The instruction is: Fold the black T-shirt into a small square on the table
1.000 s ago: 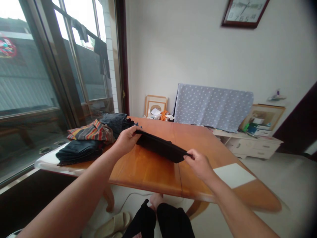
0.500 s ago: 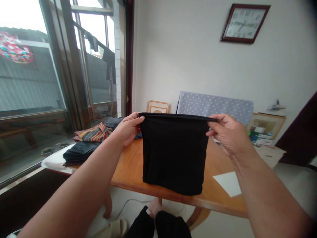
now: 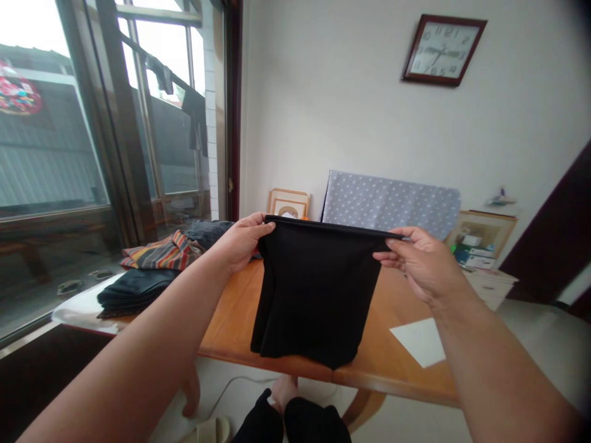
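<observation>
A black folded garment [image 3: 318, 289] hangs upright between my two hands, its top edge pulled straight and its lower edge near the table's front edge. My left hand [image 3: 249, 240] pinches the garment's upper left corner, thumb on the near side. At the upper right corner, my right hand [image 3: 415, 258] grips it between thumb and fingers, with some fingers stretched under the edge. Which kind of garment it is, I cannot tell. Below and behind it lies the wooden table [image 3: 231, 323].
On the table's left are dark folded clothes [image 3: 138, 289], a striped cloth [image 3: 159, 252] and dark blue clothing [image 3: 210, 232]. White paper [image 3: 420, 341] lies at the right. Behind stand a dotted blue cloth cover [image 3: 392, 200] and a small cabinet [image 3: 489, 286]. A slipper [image 3: 210, 431] is on the floor.
The garment's lower edge has swung to the left and its right side now slants. Both hands still hold the top corners, the right one slightly lower. The view has shifted a little.
</observation>
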Demonstrator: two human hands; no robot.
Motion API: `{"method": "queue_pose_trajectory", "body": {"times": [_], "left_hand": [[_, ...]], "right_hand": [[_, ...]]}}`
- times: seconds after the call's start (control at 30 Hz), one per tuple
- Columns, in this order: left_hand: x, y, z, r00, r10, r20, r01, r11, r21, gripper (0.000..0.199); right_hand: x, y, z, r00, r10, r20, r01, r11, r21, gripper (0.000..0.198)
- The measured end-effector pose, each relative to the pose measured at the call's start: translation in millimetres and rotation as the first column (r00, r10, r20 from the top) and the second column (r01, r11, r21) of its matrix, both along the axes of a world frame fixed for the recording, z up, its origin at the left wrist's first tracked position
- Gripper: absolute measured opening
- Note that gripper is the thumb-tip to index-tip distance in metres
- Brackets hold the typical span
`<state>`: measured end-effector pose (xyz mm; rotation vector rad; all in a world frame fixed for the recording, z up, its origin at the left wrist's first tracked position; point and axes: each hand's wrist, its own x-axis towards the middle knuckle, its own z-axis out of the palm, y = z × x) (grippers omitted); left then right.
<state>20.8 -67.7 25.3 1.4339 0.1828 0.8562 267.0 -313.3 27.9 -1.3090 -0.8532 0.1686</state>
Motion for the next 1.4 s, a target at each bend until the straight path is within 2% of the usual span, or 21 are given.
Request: {"method": "queue_pose_trajectory", "body": {"times": [0.1, 0.17, 0.3, 0.4, 0.47, 0.5, 0.57, 0.67, 0.73, 0.8, 0.87, 0.93, 1.03, 1.13, 1.27, 1.4], "left_hand": [[29.4, 23.9, -0.9, 0.993, 0.082, -0.083, -0.08, 0.997, 0.02, 0.027], [49.5, 38.2, 4.7, 0.985, 0.148, -0.087, -0.143, 0.988, 0.058, 0.024], [75.3, 51.2, 28.5, 0.976, 0.213, 0.038, -0.217, 0.965, 0.146, 0.019], [72.3, 45.7, 35.4, 0.97, 0.171, 0.171, -0.206, 0.955, 0.215, 0.021], [57.2, 35.7, 22.9, 0.975, 0.103, 0.198, -0.159, 0.944, 0.289, 0.024], [46.1, 29.2, 10.5, 0.981, 0.07, 0.181, -0.128, 0.935, 0.331, 0.024], [19.1, 14.0, -24.8, 0.999, 0.037, 0.03, -0.046, 0.901, 0.431, 0.023], [-22.4, -9.8, -92.0, 0.971, 0.019, -0.239, 0.112, 0.845, 0.523, 0.025], [-43.5, -23.6, -133.6, 0.914, -0.001, -0.406, 0.229, 0.826, 0.515, 0.025], [-57.3, -34.0, -164.0, 0.868, -0.079, -0.49, 0.338, 0.818, 0.465, 0.024], [-64.9, -40.4, -180.6, 0.853, -0.11, -0.509, 0.375, 0.809, 0.453, 0.024], [-68.5, -43.3, -185.6, 0.861, -0.073, -0.503, 0.359, 0.787, 0.501, 0.025], [-70.1, -44.8, -182.0, 0.867, 0.01, -0.499, 0.339, 0.722, 0.603, 0.026], [-70.0, -47.1, -176.8, 0.854, 0.037, -0.519, 0.362, 0.676, 0.642, 0.026], [-68.1, -50.8, -174.2, 0.855, 0.008, -0.519, 0.384, 0.663, 0.643, 0.025], [-66.6, -50.2, -174.2, 0.862, 0.007, -0.508, 0.373, 0.669, 0.643, 0.027]], "right_hand": [[17.4, 25.9, -1.0, 0.999, -0.015, -0.028, 0.015, 1.0, -0.003, 0.027], [29.6, 44.1, 2.0, 0.999, -0.045, -0.03, 0.045, 0.999, 0.0, 0.025], [47.1, 66.5, 15.5, 0.994, -0.101, 0.038, 0.098, 0.991, 0.087, 0.026], [46.7, 61.0, 14.7, 0.983, -0.129, 0.131, 0.104, 0.979, 0.177, 0.03], [39.3, 44.8, -3.2, 0.973, -0.146, 0.181, 0.109, 0.974, 0.198, 0.031], [34.1, 33.2, -18.9, 0.969, -0.149, 0.197, 0.113, 0.977, 0.183, 0.031], [21.8, 4.9, -63.0, 0.956, -0.186, 0.226, 0.166, 0.981, 0.106, 0.031], [2.0, -40.6, -144.9, 0.944, -0.157, 0.291, 0.219, 0.956, -0.194, 0.03], [-10.4, -64.7, -192.6, 0.962, -0.02, 0.272, 0.125, 0.92, -0.372, 0.027], [-21.0, -79.9, -223.3, 0.972, 0.089, 0.219, 0.027, 0.877, -0.48, 0.026], [-28.4, -87.0, -235.3, 0.971, 0.161, 0.177, -0.043, 0.846, -0.532, 0.027], [-31.0, -89.4, -235.0, 0.965, 0.209, 0.158, -0.087, 0.823, -0.562, 0.028], [-26.4, -92.6, -230.5, 0.957, 0.234, 0.174, -0.084, 0.792, -0.604, 0.028], [-18.4, -99.2, -234.1, 0.943, 0.214, 0.254, -0.011, 0.785, -0.62, 0.028], [-15.4, -107.1, -241.5, 0.927, 0.214, 0.307, 0.022, 0.788, -0.616, 0.031], [-19.0, -108.7, -240.1, 0.886, 0.238, 0.397, 0.071, 0.778, -0.625, 0.036]]}}
